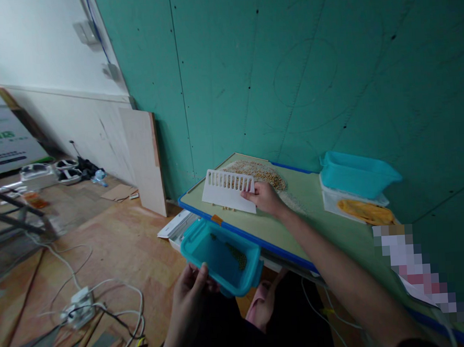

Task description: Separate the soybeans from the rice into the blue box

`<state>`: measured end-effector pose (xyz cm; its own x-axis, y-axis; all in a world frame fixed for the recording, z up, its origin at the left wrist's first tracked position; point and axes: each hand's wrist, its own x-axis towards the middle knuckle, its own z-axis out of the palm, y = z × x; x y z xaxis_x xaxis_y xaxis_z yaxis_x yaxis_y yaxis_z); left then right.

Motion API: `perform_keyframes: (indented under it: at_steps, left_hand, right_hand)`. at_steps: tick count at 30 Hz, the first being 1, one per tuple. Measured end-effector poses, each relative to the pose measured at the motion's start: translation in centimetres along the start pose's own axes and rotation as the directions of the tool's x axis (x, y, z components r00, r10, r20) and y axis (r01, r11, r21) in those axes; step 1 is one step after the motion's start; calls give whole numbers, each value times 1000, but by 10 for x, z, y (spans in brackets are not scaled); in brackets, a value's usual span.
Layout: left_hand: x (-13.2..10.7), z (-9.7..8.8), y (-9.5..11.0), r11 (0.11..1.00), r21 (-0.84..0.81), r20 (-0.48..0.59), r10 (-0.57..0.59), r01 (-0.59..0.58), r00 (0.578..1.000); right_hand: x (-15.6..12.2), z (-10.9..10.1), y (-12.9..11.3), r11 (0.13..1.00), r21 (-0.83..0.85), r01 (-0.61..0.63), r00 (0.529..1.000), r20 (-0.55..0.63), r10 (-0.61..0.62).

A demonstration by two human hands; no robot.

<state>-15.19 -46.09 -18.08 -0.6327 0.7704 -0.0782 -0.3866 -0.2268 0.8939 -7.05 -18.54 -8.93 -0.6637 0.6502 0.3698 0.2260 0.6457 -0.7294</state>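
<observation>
My left hand (191,283) grips the near rim of a turquoise plastic container (191,244), just below the table's front edge. Some small greenish beans (237,256) lie inside it, mostly toward the right side. My right hand (267,197) is closed on the right end of a white slotted scraper (227,194), a flat plate with a row of slots along its far edge. Behind the scraper, a heap of mixed tan beans and pale grains (263,174) spreads over the green tabletop (322,231). A few loose beans (228,209) lie just in front of the plate.
A second turquoise container (358,173) stands at the back right, with a yellow cloth-like item (366,212) beside it. Blue edging (251,235) runs along the table's front. A power strip (81,306) and cables lie on the left floor. A board (142,158) leans against the wall.
</observation>
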Motion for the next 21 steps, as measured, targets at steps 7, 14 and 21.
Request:
perform_keyframes:
  at_steps: [7, 14, 21]
  left_hand:
    - [0, 1, 1, 1000, -3, -23, -3, 3, 1000]
    - [0, 3, 6, 999, 47, -37, 11, -9, 999]
    - [0, -1, 4, 999, 42, -35, 15, -13, 999]
  right_hand:
    - [-4, 2, -7, 999, 38, 5, 1000, 13, -5]
    - [-9, 4, -16, 1000, 15, -5, 1000, 17, 5]
    - [-15, 9, -19, 1000, 13, -2, 1000, 12, 2]
